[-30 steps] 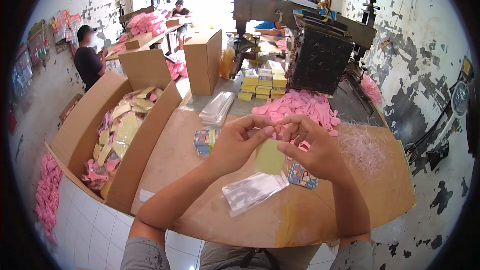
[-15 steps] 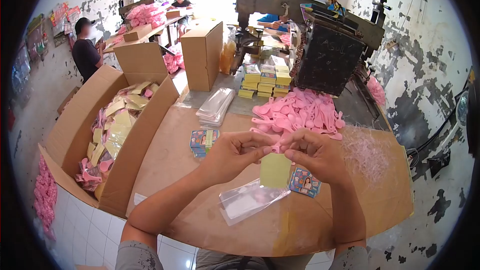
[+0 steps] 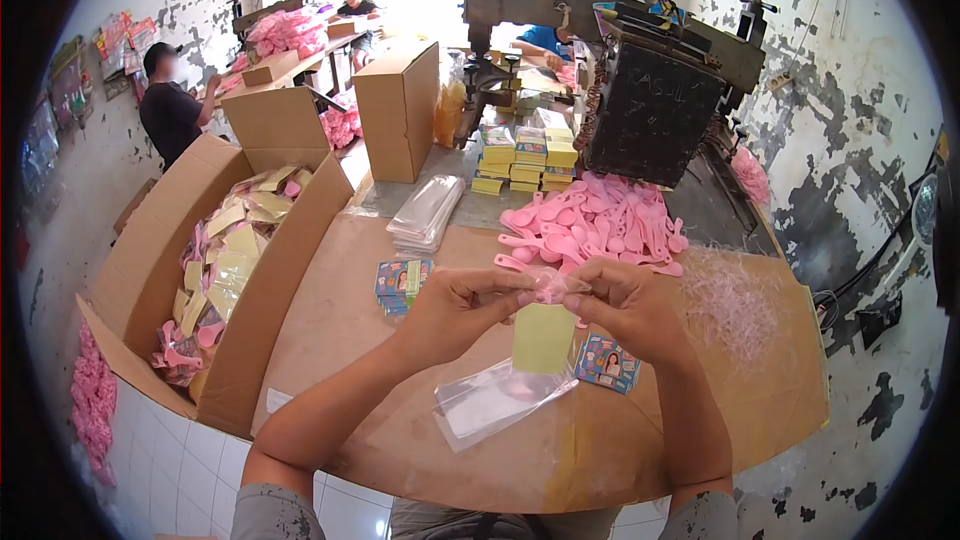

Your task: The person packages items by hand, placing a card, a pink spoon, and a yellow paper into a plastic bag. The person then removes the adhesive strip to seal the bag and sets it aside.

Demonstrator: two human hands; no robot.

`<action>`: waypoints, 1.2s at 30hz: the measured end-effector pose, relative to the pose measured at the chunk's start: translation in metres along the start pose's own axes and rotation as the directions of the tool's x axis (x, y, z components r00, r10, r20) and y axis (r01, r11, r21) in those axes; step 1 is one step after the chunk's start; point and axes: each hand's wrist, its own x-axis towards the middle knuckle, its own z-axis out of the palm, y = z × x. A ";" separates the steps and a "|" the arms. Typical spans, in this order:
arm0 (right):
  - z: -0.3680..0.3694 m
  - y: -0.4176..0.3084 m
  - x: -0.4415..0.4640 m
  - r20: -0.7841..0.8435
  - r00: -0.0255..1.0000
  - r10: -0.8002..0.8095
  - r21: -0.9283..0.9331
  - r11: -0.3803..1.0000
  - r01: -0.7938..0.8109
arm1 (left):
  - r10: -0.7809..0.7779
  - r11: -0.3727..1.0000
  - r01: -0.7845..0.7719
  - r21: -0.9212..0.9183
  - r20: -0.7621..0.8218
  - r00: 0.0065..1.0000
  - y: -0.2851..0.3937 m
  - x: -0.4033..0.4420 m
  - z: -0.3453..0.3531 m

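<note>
Between both hands hangs a clear plastic bag (image 3: 549, 283), with a plain yellow card (image 3: 543, 340) in its lower part and something pink showing at the top. My left hand (image 3: 460, 308) pinches the bag's upper left edge. On the opposite edge, my right hand (image 3: 630, 308) pinches with thumb and fingers. Flat clear bags (image 3: 500, 402) lie on the table just below the card. Printed cards (image 3: 608, 364) rest under my right wrist, and another stack of cards (image 3: 402, 285) sits left of my left hand. Behind my fingers is a heap of pink plastic spoons (image 3: 600, 225).
An open carton (image 3: 235, 360) of filled packets stands at the left. Clear bags (image 3: 428, 212) and card stacks (image 3: 525, 155) lie farther back, near a black machine (image 3: 655, 105). Thin plastic strips (image 3: 735, 310) pile up at right. Other people (image 3: 175, 110) work in the background.
Clear plastic now spreads over the pink part between my fingertips, where the pink showed more plainly before. My hands have moved slightly apart. The view has shifted a little.
</note>
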 end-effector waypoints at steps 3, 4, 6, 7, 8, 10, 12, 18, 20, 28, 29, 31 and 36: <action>0.003 0.000 0.000 0.006 0.998 -0.056 0.036 0.998 0.056 | -0.010 1.000 0.010 0.000 0.003 1.000 0.001 -0.002 -0.001; 0.003 0.001 0.001 0.010 0.998 -0.068 0.040 0.997 0.068 | -0.018 1.000 0.018 0.009 0.007 1.000 0.002 -0.002 -0.003; 0.002 0.004 0.001 0.020 0.996 -0.092 0.048 0.995 0.091 | 0.001 0.999 -0.002 0.037 0.028 1.000 0.000 -0.003 -0.006; 0.002 0.004 0.002 0.012 0.996 -0.084 0.064 0.995 0.083 | 0.010 0.999 -0.012 0.050 0.038 0.999 -0.001 -0.002 -0.008; 0.003 0.003 0.001 0.004 0.997 -0.072 0.081 0.994 0.072 | 0.022 0.999 -0.023 0.034 0.039 0.999 -0.002 -0.003 -0.008; 0.002 0.004 0.002 0.006 0.997 -0.070 0.102 0.992 0.069 | 0.050 0.999 -0.050 0.002 0.041 0.998 -0.005 0.000 -0.009; 0.000 0.009 0.003 0.024 0.996 -0.086 0.114 0.990 0.083 | 0.067 0.997 -0.068 0.025 0.046 0.997 -0.005 0.002 -0.011; 0.003 0.016 0.006 0.025 0.988 -0.152 0.108 0.983 0.148 | 0.077 0.995 -0.079 0.057 0.051 0.996 -0.017 0.002 -0.014; 0.003 0.019 0.006 0.013 0.992 -0.126 0.100 0.987 0.125 | 0.054 0.997 -0.057 0.057 0.050 0.997 -0.017 0.003 -0.013; 0.006 0.020 0.006 0.003 0.985 -0.170 0.034 0.985 0.170 | -0.015 0.996 0.011 0.088 0.047 0.999 -0.012 0.001 -0.011; 0.005 0.022 0.006 0.008 0.984 -0.179 0.007 0.984 0.179 | -0.011 0.995 0.006 0.099 0.047 0.999 -0.013 0.002 -0.011; 0.005 0.022 0.006 -0.001 0.986 -0.169 -0.011 0.986 0.169 | -0.006 0.993 0.001 0.115 0.048 0.999 -0.017 0.002 -0.012; 0.002 0.025 0.006 -0.020 0.990 -0.136 0.036 0.990 0.137 | -0.027 0.994 0.018 0.108 0.086 0.996 -0.013 0.002 -0.015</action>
